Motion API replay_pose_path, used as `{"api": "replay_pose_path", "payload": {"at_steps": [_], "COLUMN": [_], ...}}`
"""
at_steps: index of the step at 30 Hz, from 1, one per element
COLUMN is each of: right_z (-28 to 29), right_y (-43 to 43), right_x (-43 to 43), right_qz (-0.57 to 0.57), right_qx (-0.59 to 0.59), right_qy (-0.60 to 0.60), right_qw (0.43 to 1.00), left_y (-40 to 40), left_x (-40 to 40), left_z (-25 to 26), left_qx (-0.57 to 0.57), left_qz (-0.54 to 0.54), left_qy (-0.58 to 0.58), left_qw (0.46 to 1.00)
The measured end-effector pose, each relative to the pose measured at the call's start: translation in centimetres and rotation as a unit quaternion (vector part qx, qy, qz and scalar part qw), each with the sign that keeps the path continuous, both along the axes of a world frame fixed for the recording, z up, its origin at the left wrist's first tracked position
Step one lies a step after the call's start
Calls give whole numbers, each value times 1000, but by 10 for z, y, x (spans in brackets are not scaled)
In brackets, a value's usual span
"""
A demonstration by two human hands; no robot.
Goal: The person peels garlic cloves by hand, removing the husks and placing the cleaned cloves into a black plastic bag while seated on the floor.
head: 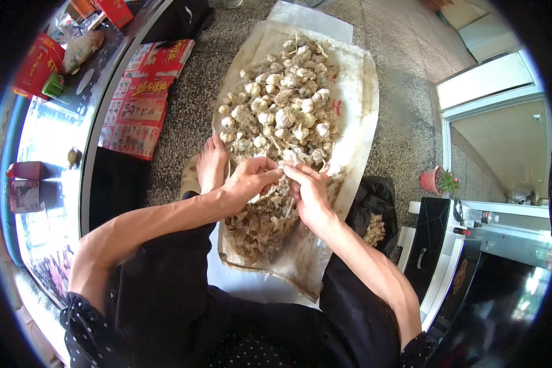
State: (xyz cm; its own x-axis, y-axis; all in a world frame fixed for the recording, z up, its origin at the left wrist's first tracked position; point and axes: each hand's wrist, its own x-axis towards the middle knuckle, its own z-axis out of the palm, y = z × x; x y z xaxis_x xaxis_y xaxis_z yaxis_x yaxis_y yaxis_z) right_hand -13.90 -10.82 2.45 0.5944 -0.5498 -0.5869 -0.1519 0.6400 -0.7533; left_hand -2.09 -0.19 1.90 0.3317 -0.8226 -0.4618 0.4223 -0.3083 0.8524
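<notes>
My left hand (253, 178) and my right hand (309, 191) meet fingertip to fingertip in front of me. Pinched between them is a small pale piece of garlic (281, 167), mostly hidden by the fingers. Just beyond my hands lies a large heap of dry garlic bulbs (285, 99), some with stalks and roots. Below my hands, loose brown garlic skins (260, 227) are piled nearer my body. Heap and skins both rest on a stained, pale woven sack (361, 106) spread out before me.
Right of the sack, a black plastic bag (372, 198) holds peeled-looking garlic cloves (375, 230). My bare foot (212, 161) touches the sack's left side. Red printed flyers (140, 96) lie by a glossy counter (92, 96). A potted plant (434, 180) stands at right, above a black-fronted cabinet (427, 239).
</notes>
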Motion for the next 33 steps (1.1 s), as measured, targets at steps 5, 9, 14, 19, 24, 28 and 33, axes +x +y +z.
{"api": "replay_pose_path", "payload": {"at_steps": [5, 9, 14, 19, 24, 28, 33], "right_z": [-2, -10, -23, -11, -9, -10, -4], "right_y": [0, -7, -22, 1, 2, -4, 7], "right_x": [0, -2, -18, -7, -5, -11, -10], "right_qz": [54, 16, 37, 182, 181, 209, 191], "right_qx": [-153, -95, 9, -299, -337, -284, -117], "right_qy": [75, 105, 143, 34, 33, 5, -1], "right_qw": [984, 990, 989, 936, 923, 936, 975], "left_y": [3, 4, 4, 6, 7, 9, 8], "left_x": [5, 7, 7, 9, 10, 9, 17], "left_z": [6, 4, -4, -5, 2, 10, -15], "left_qx": [51, 3, 53, 59, -23, -31, 109], "left_qz": [-64, -91, -40, -76, -128, -144, 40], "left_qy": [-137, -192, -137, -211, -294, -308, 135], "left_qw": [987, 977, 988, 973, 947, 940, 984]}}
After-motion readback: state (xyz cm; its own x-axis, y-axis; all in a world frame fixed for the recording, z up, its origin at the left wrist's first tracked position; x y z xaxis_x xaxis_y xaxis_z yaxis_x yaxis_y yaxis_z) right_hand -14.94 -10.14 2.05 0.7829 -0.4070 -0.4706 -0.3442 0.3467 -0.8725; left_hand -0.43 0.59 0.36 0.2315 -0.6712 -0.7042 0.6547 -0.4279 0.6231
